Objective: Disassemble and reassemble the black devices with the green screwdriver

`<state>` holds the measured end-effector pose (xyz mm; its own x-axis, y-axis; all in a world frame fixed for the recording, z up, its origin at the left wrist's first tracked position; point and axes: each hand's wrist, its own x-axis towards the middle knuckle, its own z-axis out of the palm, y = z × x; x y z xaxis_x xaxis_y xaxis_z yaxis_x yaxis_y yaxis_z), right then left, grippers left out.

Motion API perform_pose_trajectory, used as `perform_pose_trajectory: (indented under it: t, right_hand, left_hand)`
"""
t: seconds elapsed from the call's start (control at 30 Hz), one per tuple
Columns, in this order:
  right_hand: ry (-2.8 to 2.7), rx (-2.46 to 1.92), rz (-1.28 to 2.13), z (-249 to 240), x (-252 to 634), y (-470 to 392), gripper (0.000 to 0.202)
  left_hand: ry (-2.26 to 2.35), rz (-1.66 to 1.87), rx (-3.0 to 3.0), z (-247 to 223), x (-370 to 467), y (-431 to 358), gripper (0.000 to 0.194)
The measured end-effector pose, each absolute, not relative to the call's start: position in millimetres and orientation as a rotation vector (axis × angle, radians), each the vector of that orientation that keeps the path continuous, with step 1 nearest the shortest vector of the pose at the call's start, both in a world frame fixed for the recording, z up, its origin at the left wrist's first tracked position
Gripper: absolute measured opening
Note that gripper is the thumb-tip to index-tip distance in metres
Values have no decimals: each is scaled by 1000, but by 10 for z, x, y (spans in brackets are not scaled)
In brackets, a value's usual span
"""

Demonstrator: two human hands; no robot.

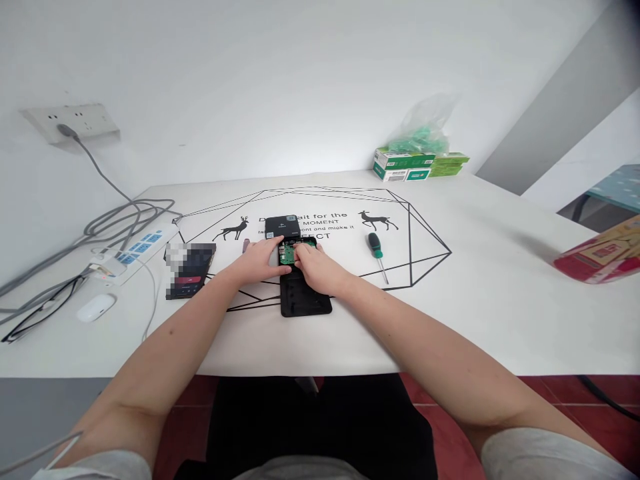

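A small black device with a green circuit board (289, 255) lies near the middle of the table. My left hand (259, 260) holds its left side, thumb and fingers spread around the edge. Over the board, the fingers of my right hand (316, 265) are pressed together at its inside; whatever they pinch is hidden. A black cover (305, 297) lies flat just below the device, partly under my right hand. Above the device sits a flat black piece (281, 227) with small labels. To the right, a green and black screwdriver (376, 249) rests on the table.
On the left are a phone (193, 270), a white power strip (143, 248), coiled grey cables (117, 217) and a white earbud case (96, 307). Green and white boxes (404, 165) stand at the back under a plastic bag (425, 127). A red package (600, 253) is at the right.
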<state>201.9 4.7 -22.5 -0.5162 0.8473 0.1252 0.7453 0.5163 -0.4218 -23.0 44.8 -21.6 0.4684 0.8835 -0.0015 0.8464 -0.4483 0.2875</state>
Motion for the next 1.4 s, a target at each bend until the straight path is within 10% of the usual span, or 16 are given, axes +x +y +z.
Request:
perform_pose_trajectory:
  t: [0.33,0.53,1.4]
  right_hand:
    - [-2442,-1426,298,-183,2049,61,12]
    - [-2192,-1868,436,-1,2161,71,53]
    - [-2218,-1802,598,-32,2281,158,33]
  left_hand:
    - [1485,210,2472,-201,-227,446,96]
    - [1491,194,2458,-163,-216,423,95]
    - [1464,196,2551,-211,-211,425,78]
